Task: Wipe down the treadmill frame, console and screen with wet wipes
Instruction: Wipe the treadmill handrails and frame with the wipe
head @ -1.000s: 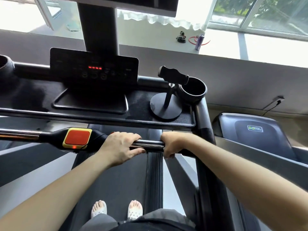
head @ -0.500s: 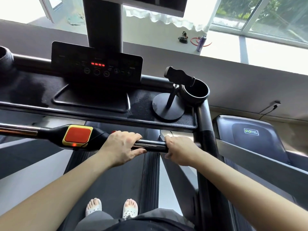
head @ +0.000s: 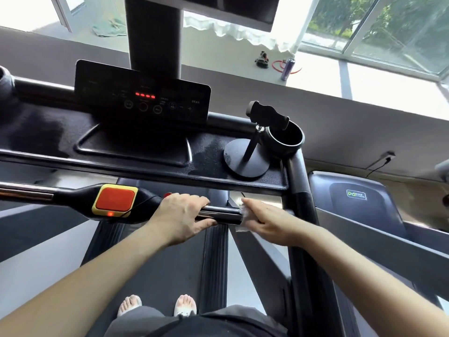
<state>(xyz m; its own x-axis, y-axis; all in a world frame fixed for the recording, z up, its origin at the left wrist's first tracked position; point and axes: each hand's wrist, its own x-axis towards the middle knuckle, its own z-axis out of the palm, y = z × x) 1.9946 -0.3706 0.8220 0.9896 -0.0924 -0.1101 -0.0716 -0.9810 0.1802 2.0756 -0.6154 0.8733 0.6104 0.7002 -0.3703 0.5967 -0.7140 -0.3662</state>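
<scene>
From the head view, the right hand [head: 264,220] has slid outward along the handlebar [head: 222,214] over the last second: it was bunched in a fist close beside the left hand [head: 179,215], and it now sits at the far end of the chrome stretch, next to the right upright post [head: 297,190]. The gap of bare bar between the two hands has widened, and the wet wipe [head: 240,227], hidden inside the fist before, now shows as a crumpled white edge at the fingertips and below the bar. My reading is that one pass along this section of the frame is nearly finished, with the console [head: 143,93], the tray surface [head: 206,154] and the screen [head: 243,8] overhead still to be done. The left hand has not shifted; it stays wrapped over the bar just right of the housing with the red stop button [head: 115,199], bracing it. The right hand is clamped on the wipe, fingers over the top and thumb beneath, so the wipe lies between palm and bar, touching both, at the bar's junction with the post and well below the phone holder [head: 247,159] and the cup holder [head: 284,139]
</scene>
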